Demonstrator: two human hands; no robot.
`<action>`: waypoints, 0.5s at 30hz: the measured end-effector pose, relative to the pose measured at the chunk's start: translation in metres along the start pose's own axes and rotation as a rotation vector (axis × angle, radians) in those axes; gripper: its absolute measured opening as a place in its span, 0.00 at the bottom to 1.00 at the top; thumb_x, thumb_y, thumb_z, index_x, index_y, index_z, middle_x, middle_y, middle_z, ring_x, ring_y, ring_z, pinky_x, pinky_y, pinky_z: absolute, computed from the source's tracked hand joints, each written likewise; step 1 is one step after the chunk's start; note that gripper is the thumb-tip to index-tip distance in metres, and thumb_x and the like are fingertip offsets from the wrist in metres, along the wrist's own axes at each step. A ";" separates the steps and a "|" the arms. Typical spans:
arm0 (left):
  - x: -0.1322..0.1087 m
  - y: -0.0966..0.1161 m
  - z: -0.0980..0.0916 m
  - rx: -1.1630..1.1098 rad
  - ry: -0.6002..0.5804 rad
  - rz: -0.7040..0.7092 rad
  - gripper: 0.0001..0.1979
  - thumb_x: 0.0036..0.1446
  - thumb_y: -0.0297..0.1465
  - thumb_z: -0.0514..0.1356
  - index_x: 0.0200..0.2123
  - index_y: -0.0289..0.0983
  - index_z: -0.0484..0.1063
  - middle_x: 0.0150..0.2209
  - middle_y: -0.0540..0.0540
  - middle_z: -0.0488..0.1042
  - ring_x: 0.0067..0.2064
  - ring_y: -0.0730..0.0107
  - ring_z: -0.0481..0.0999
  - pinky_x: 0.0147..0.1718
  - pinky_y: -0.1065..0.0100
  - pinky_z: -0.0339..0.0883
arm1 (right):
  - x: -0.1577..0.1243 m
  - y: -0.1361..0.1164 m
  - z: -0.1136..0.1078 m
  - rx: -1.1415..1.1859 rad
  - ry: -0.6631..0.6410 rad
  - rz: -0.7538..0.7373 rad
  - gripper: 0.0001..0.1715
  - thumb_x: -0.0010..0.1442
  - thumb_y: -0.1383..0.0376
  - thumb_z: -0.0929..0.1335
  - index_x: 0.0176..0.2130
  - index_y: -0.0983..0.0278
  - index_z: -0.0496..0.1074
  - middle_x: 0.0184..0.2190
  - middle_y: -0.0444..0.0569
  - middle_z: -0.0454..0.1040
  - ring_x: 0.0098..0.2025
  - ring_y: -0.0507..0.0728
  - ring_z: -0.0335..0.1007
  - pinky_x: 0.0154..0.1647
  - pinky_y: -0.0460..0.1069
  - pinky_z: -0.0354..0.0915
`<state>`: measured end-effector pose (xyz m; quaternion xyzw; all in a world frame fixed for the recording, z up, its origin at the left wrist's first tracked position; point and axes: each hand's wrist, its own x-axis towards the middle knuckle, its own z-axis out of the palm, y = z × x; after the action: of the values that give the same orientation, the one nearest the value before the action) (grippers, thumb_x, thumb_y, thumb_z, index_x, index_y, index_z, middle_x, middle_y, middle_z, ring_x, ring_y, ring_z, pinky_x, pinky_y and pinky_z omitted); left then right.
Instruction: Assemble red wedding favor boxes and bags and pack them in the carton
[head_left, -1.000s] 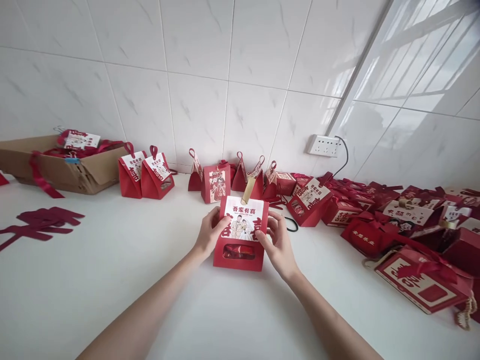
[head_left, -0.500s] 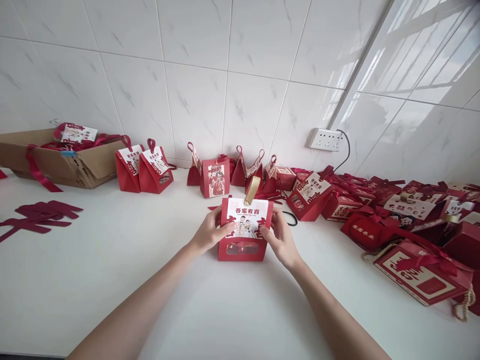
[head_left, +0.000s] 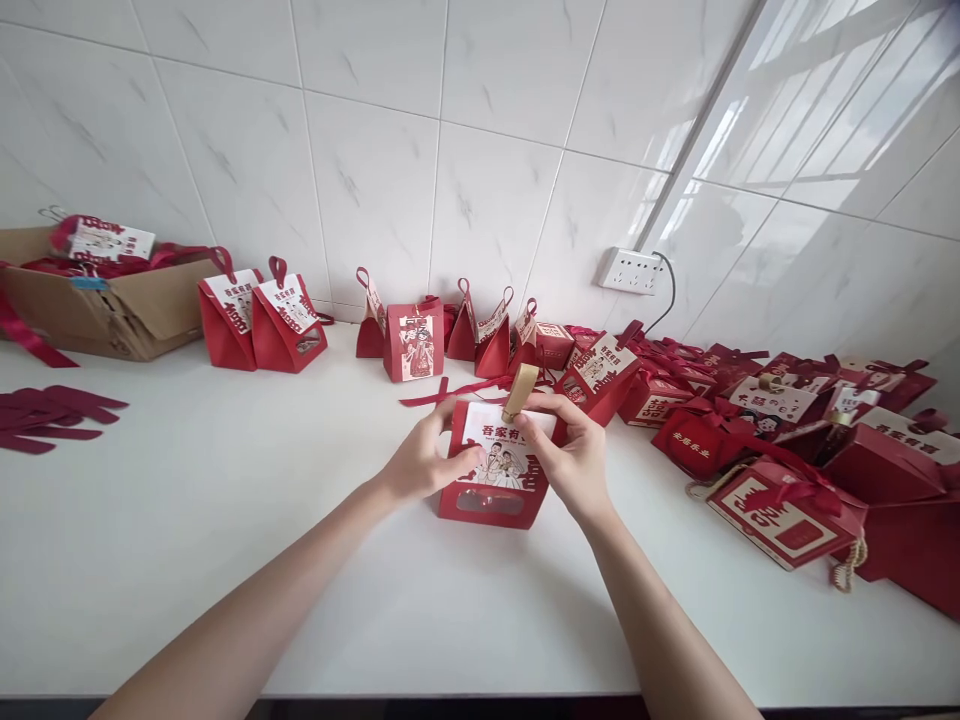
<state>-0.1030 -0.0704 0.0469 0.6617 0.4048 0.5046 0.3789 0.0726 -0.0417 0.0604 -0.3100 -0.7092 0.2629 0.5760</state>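
A red gift box (head_left: 499, 470) with a white printed front panel and an oval window stands tilted on the white table. A gold ribbon loop (head_left: 523, 385) rises from its top. My left hand (head_left: 427, 458) grips the box's left side, its thumb on the printed couple. With its thumb at the foot of the gold loop and its fingers behind the top edge, my right hand (head_left: 574, 460) is closed on the upper right of the same box. The back of the box is hidden.
Similar red boxes (head_left: 289, 330) stand along the tiled wall, with loose red ribbon (head_left: 469, 388) before them. A cardboard carton (head_left: 142, 320) and flat dark-red strips (head_left: 52, 415) lie left. Heaped boxes (head_left: 780, 510) fill the right, below a power socket (head_left: 632, 270).
My right hand has moved up from the box's side to its top beside the gold loop. The box has tilted slightly. The whole view has shifted.
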 end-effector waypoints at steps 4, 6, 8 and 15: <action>0.003 0.011 0.013 0.067 0.226 0.038 0.19 0.46 0.37 0.64 0.42 0.37 0.69 0.39 0.46 0.76 0.38 0.65 0.75 0.36 0.69 0.68 | -0.001 -0.001 0.000 -0.026 -0.006 -0.064 0.06 0.55 0.64 0.68 0.37 0.60 0.71 0.35 0.44 0.77 0.37 0.54 0.74 0.40 0.50 0.70; 0.005 0.011 0.019 0.066 0.294 0.030 0.16 0.46 0.38 0.65 0.38 0.37 0.70 0.36 0.47 0.76 0.35 0.66 0.75 0.34 0.69 0.68 | -0.001 0.000 0.000 -0.042 0.007 -0.076 0.08 0.55 0.63 0.69 0.38 0.59 0.71 0.35 0.45 0.77 0.38 0.55 0.74 0.40 0.50 0.70; 0.006 0.010 0.023 0.037 0.317 0.019 0.14 0.46 0.38 0.65 0.35 0.37 0.71 0.31 0.48 0.76 0.32 0.67 0.75 0.30 0.70 0.68 | -0.002 0.000 0.000 -0.050 0.021 -0.075 0.10 0.54 0.62 0.69 0.39 0.59 0.70 0.36 0.46 0.77 0.39 0.56 0.74 0.39 0.51 0.71; 0.007 0.010 0.026 -0.025 0.340 0.027 0.11 0.46 0.35 0.65 0.31 0.36 0.72 0.27 0.50 0.76 0.29 0.69 0.75 0.28 0.72 0.67 | -0.003 0.003 0.001 -0.113 0.026 -0.153 0.06 0.56 0.64 0.68 0.37 0.58 0.69 0.33 0.44 0.76 0.36 0.54 0.74 0.36 0.49 0.70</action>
<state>-0.0750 -0.0703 0.0535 0.5674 0.4478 0.6193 0.3066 0.0726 -0.0422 0.0559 -0.2901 -0.7369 0.1737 0.5853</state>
